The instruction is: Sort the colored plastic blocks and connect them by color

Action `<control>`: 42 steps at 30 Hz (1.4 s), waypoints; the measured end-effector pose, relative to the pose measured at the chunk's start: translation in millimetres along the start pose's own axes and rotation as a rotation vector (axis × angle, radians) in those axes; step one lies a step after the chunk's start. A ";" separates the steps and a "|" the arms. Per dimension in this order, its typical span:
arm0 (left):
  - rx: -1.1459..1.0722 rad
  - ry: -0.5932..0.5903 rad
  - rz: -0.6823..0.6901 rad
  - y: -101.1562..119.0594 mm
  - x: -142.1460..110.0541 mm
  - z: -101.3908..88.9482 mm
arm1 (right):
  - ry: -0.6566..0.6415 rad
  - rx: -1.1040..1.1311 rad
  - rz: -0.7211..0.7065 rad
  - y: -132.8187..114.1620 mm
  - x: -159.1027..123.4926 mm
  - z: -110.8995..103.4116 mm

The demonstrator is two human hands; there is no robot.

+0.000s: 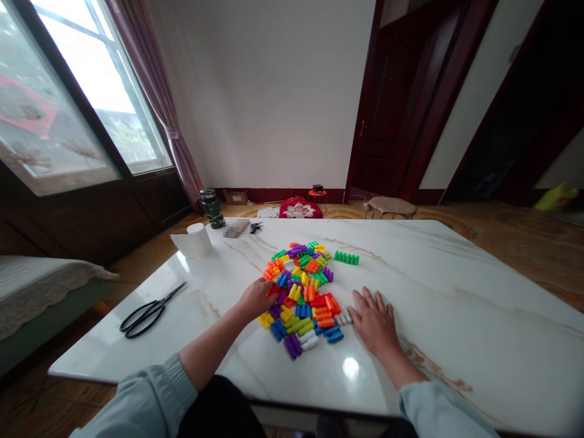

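Observation:
A heap of colourful plastic building blocks [305, 291] with rounded, peg-like shapes lies at the middle of the white marbled table [438, 267]. At its left side, my left hand [256, 299] has its fingers closed on a red block [275, 294]; the fingertips are partly hidden. To the right of the heap, my right hand [376, 322] rests flat on the tabletop with fingers spread, holding nothing. Its thumb side is close to a few white blocks [343, 319]. Apart from the heap, a joined row of green blocks [347, 258] stands toward the back.
Black-handled scissors [148, 315] lie at the left. Farther back are a white paper roll [197, 238], a camouflage flask [212, 210], a blurred-out item [236, 229] and a small black object [256, 227]. Beyond the table stands a round stool [390, 206].

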State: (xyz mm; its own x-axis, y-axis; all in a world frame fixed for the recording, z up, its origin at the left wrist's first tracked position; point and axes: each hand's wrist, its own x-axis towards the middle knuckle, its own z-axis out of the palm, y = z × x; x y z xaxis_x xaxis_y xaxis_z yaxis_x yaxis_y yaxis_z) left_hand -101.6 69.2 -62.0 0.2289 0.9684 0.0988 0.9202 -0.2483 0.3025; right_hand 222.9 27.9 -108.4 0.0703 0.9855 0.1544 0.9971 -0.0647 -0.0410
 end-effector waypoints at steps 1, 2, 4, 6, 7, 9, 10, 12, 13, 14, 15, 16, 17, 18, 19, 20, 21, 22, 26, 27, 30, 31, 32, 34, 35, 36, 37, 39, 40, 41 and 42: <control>0.010 -0.006 0.004 1.7 0.2 -1.6 | 0.001 0.002 0.000 0.1 -0.1 0.4; 0.022 -0.013 0.007 3.3 0.3 -3.1 | 0.004 0.004 -0.001 0.2 0.0 1.0; 0.048 -0.025 0.006 5.6 0.2 -5.0 | 0.014 0.008 -0.003 0.6 0.3 2.6; 0.070 -0.033 -0.002 6.2 -0.2 -5.7 | 0.022 0.012 -0.006 0.9 0.6 3.8; 0.078 -0.035 -0.006 5.9 -0.4 -5.8 | 0.024 0.012 -0.008 1.1 0.7 3.9; 0.085 -0.033 -0.016 4.5 -0.7 -6.4 | 0.028 0.013 -0.010 1.2 0.6 3.2; 0.085 -0.025 -0.021 3.8 -0.7 -7.0 | 0.029 0.014 -0.010 1.2 0.6 2.6; 0.078 0.015 -0.034 2.7 -0.3 -9.1 | 0.031 0.015 -0.012 1.2 0.5 1.8; 0.072 0.044 -0.041 2.4 -0.1 -10.4 | 0.031 0.016 -0.013 1.2 0.5 1.8; 0.063 0.075 -0.048 2.3 0.3 -11.6 | 0.032 0.017 -0.015 1.3 0.5 2.0; 0.051 0.103 -0.053 2.3 0.6 -12.6 | 0.034 0.019 -0.016 1.5 0.6 2.5; 0.038 0.127 -0.055 2.4 1.0 -13.3 | 0.036 0.020 -0.018 1.6 0.6 3.2; 0.023 0.146 -0.053 2.5 1.3 -13.5 | 0.039 0.022 -0.018 1.8 0.7 3.9; 0.008 0.162 -0.049 2.6 1.7 -13.2 | 0.042 0.023 -0.018 2.0 0.8 4.6; -0.007 0.177 -0.045 2.6 2.0 -12.6 | 0.042 0.025 -0.019 2.2 0.9 5.1; -0.022 0.192 -0.043 2.7 2.3 -11.7 | 0.043 0.027 -0.019 2.3 1.0 5.5; -0.036 0.207 -0.045 2.8 2.6 -10.8 | 0.042 0.029 -0.019 2.4 1.2 5.7; -0.051 0.220 -0.047 3.0 2.9 -9.9 | 0.040 0.031 -0.019 2.6 1.4 5.8; -0.122 0.206 0.016 7.6 1.9 -8.1 | 0.040 0.031 -0.018 3.6 2.2 6.2; -0.144 0.183 0.059 9.9 1.2 -7.9 | 0.041 0.031 -0.018 3.9 2.5 6.6; -0.198 0.103 0.195 18.9 -1.1 -7.6 | 0.051 0.032 -0.021 4.3 2.9 8.5; -0.210 0.082 0.232 22.3 -1.7 -7.5 | 0.055 0.034 -0.021 4.4 3.0 9.3; -0.219 0.067 0.264 25.6 -2.0 -7.6 | 0.059 0.036 -0.023 4.5 3.0 10.3; -0.236 0.055 0.314 31.7 -2.4 -8.4 | 0.068 0.042 -0.029 5.4 3.3 12.9; -0.240 0.053 0.333 34.5 -2.5 -9.2 | 0.075 0.048 -0.035 6.4 3.6 14.5; -0.238 0.051 0.344 37.0 -2.8 -10.2 | 0.086 0.055 -0.041 7.7 4.3 15.9; -0.229 0.048 0.348 39.4 -3.2 -11.4 | 0.101 0.065 -0.045 9.1 5.3 17.0; -0.192 0.037 0.340 44.1 -4.7 -13.7 | 0.149 0.102 -0.052 11.4 7.8 16.3; -0.169 0.028 0.339 46.6 -5.8 -14.8 | 0.185 0.138 -0.062 11.2 8.9 13.7; -0.145 0.018 0.342 49.2 -7.1 -15.8 | 0.231 0.191 -0.087 9.4 9.4 9.4; -0.119 0.006 0.349 52.1 -8.4 -16.7 | 0.282 0.264 -0.130 5.7 9.2 3.4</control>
State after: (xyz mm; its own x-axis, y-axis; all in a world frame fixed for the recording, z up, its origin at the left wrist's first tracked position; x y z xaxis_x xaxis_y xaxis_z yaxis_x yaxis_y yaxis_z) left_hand -60.9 47.8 -31.2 0.5200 0.8250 0.2212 0.7438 -0.5647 0.3575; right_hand 229.1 37.1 -110.5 -0.0139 0.8987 0.4384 0.9587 0.1366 -0.2495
